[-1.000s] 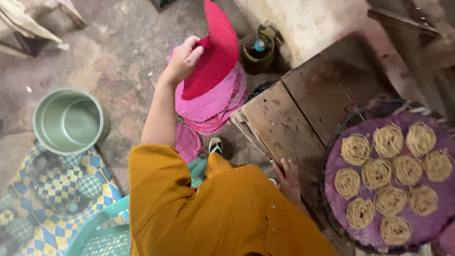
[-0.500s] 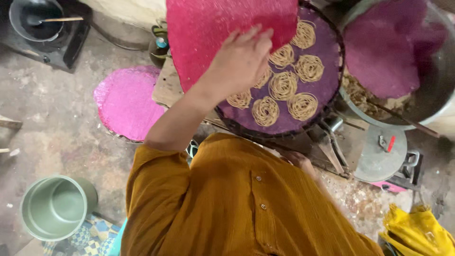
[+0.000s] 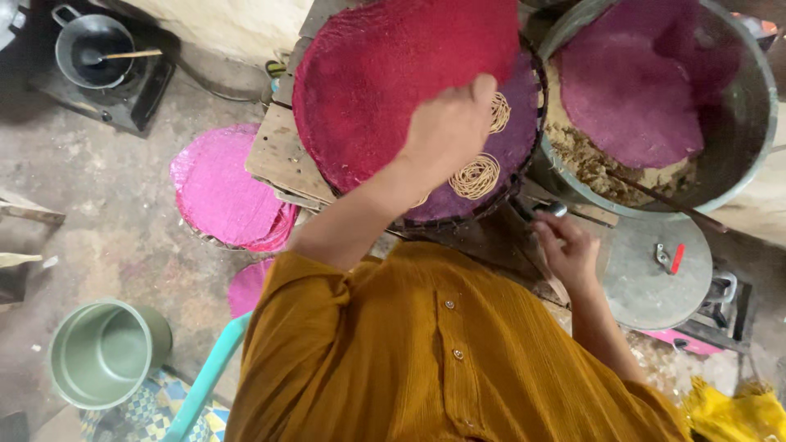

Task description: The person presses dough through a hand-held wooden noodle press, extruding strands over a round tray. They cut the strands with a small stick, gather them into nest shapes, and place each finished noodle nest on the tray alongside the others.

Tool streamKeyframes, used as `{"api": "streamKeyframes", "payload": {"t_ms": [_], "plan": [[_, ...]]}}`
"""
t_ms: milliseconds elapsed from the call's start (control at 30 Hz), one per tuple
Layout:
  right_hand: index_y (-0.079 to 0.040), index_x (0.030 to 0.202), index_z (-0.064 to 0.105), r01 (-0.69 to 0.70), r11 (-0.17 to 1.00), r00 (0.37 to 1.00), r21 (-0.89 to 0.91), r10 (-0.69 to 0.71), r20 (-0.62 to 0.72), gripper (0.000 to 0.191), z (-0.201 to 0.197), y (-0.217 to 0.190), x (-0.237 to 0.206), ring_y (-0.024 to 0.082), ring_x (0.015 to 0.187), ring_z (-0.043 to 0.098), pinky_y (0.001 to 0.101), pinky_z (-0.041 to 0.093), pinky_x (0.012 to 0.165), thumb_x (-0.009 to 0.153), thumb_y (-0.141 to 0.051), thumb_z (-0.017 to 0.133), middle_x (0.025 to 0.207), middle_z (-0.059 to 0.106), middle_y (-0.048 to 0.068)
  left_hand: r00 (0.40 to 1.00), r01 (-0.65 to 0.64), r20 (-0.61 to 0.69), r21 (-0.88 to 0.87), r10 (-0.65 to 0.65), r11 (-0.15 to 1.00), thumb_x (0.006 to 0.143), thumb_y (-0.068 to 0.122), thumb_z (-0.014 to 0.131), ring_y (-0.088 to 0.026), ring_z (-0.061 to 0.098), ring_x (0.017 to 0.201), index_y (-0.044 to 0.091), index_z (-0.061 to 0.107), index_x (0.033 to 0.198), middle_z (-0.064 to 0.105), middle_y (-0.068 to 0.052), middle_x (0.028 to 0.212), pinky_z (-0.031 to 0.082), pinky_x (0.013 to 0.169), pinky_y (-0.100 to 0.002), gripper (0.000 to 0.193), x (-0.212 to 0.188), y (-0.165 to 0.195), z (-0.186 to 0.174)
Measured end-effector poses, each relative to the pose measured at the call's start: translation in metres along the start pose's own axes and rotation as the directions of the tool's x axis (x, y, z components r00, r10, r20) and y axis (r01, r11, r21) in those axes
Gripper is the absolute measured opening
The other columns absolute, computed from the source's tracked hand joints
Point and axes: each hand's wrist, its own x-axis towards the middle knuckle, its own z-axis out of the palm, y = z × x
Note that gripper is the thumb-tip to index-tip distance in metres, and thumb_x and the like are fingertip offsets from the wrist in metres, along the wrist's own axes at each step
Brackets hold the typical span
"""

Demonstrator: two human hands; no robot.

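My left hand (image 3: 446, 127) grips the edge of a round red woven mat (image 3: 385, 82) and holds it flat over a purple tray (image 3: 512, 143). The mat hides most of the tray, which rests on a wooden table (image 3: 278, 155). Two noodle nests (image 3: 475, 176) show past the mat's edge. My right hand (image 3: 566, 250) is lower right, at the tray's near rim. Its fingers are bent and apart, with the tips by a small shiny metal piece (image 3: 557, 209). My mustard shirt (image 3: 442, 352) fills the bottom of the view.
A big metal pot (image 3: 741, 155) at the right holds a purple mat and brown matter. Below it lies a round metal lid (image 3: 647, 274). Pink mats (image 3: 225, 192) are stacked on the floor at the left. A green pot (image 3: 102, 352) stands at the lower left, and a small pot with a ladle (image 3: 90, 53) at the upper left.
My left hand has lifted the red mat off the pink stack on the floor and carried it over the purple tray, covering most of the noodle nests. My right hand stays by the tray.
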Motion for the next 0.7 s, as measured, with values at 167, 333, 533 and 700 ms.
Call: {"api": "streamKeyframes", "payload": {"t_ms": [167,333,533,700], "plan": [[0.004,0.128,0.068,-0.091,0.848,0.991,0.522,0.127,-0.033,0.025,0.013,-0.02,0.057,0.011,0.09,0.069,0.0261,0.058,0.077,0.106,-0.007,0.064,0.103,0.073,0.007,0.999,-0.007,0.038,-0.053,0.009,0.999,0.087,0.012,0.058,-0.026,0.072,0.068,0.007,0.051,0.099,0.068,-0.009,0.08,0.057,0.052,-0.041,0.015,-0.007,0.046,0.05],[0.003,0.126,0.067,-0.099,0.764,0.986,0.637,0.161,-0.039,0.023,0.013,-0.024,0.062,0.013,0.09,0.07,0.0271,0.06,0.078,0.106,-0.006,0.061,0.105,0.074,0.007,0.963,0.006,0.267,-0.135,0.031,0.991,0.096,0.035,0.056,-0.03,0.072,0.091,0.004,0.051,0.121,0.068,-0.016,0.106,0.061,0.067,-0.041,0.041,-0.002,0.055,0.055],[0.007,0.125,0.071,-0.131,0.987,0.964,0.091,0.148,-0.221,0.023,-0.021,0.017,0.009,0.014,0.084,0.068,0.025,0.054,0.078,0.107,-0.007,0.068,0.095,0.072,0.01,0.987,0.158,0.028,-0.195,-0.156,0.968,0.1,0.059,0.062,-0.036,0.06,0.128,0.009,0.061,0.136,0.063,-0.015,0.135,0.051,0.107,-0.05,0.062,-0.008,-0.063,0.009],[-0.001,0.124,0.074,-0.363,0.93,0.926,-0.061,0.353,-0.136,0.029,-0.03,0.05,-0.03,0.011,0.082,0.071,0.026,0.054,0.077,0.104,-0.022,0.068,0.091,0.075,0.009,0.812,0.583,-0.084,0.151,-0.577,0.799,0.087,0.036,0.081,-0.038,0.048,0.124,0.016,0.075,0.108,0.056,-0.015,0.129,0.047,0.095,-0.053,0.03,-0.016,-0.203,0.002]]}}
